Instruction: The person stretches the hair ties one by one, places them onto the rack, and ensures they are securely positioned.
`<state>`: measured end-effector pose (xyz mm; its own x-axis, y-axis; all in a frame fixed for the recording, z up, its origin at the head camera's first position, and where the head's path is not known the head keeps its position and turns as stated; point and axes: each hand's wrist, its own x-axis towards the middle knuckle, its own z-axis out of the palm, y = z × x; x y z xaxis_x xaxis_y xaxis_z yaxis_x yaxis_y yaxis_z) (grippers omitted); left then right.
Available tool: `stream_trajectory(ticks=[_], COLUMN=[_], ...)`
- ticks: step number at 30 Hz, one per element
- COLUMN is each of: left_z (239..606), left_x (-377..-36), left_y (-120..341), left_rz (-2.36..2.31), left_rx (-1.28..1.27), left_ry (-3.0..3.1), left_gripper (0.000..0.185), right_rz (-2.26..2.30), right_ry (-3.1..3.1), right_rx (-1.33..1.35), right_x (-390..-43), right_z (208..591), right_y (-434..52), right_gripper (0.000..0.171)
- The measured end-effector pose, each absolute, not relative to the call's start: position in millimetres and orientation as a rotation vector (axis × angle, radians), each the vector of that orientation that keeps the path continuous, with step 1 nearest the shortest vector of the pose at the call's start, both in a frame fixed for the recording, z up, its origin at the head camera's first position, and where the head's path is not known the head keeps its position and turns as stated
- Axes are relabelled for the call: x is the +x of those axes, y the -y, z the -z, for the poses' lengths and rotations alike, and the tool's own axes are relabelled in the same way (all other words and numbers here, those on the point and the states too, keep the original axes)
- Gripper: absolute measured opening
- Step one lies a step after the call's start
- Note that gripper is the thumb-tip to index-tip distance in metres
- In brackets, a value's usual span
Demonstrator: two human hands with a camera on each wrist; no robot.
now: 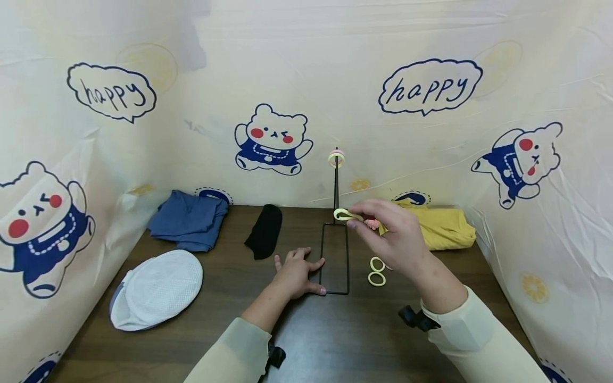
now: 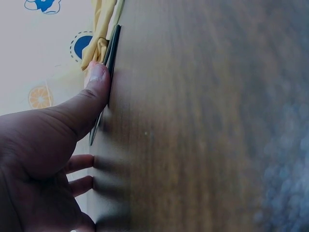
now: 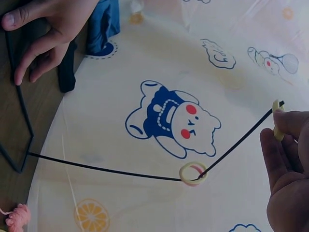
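Observation:
A black wire stand point(image 1: 348, 260) has a rectangular base on the table, a tall upright and a bent arm. My left hand point(image 1: 297, 274) rests with spread fingers at the left side of the base, thumb and a fingertip touching the wire. Between right thumb and fingers, my right hand point(image 1: 395, 231) pinches a pale yellow hair tie point(image 1: 342, 214). In the right wrist view that hair tie point(image 3: 277, 121) is right at the arm's tip, which shows just past it. Other hair ties point(image 3: 193, 173), pale yellow and pink, hang at the bend of the stand.
Two yellow hair ties point(image 1: 377, 279) lie right of the base, with a pink scrunchie point(image 1: 371, 224) behind. A folded yellow cloth point(image 1: 442, 226) is at the back right. Leftward are a black sock point(image 1: 265, 231), folded blue cloth point(image 1: 191, 218) and white cap point(image 1: 158, 290). A printed curtain point(image 1: 287, 64) surrounds the table.

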<state>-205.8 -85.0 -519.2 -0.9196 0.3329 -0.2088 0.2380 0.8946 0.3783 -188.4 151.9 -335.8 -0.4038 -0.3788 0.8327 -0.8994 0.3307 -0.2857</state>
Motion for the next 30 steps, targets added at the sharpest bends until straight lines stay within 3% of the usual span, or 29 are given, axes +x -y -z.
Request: stream_trajectory(ticks=[6, 21, 30], left_z=[518, 519, 518], left_x=[-205, -206, -204], left_y=[85, 83, 84], left_rz=[-0.521, -0.491, -0.49], left_rx=[0.445, 0.441, 0.434], left_ry=[-2.793, -2.803, -2.79], left_gripper=[0.088, 0.089, 0.089], right_rz=[-1.003, -1.023, -1.013], right_ry=[1.951, 2.058, 2.094], right_rx=[1.111, 0.994, 0.974], right_x=[-196, -221, -240], right_z=[338, 342, 348], right_y=[-154, -151, -147], right_gripper=[0.034, 0.02, 0.02])
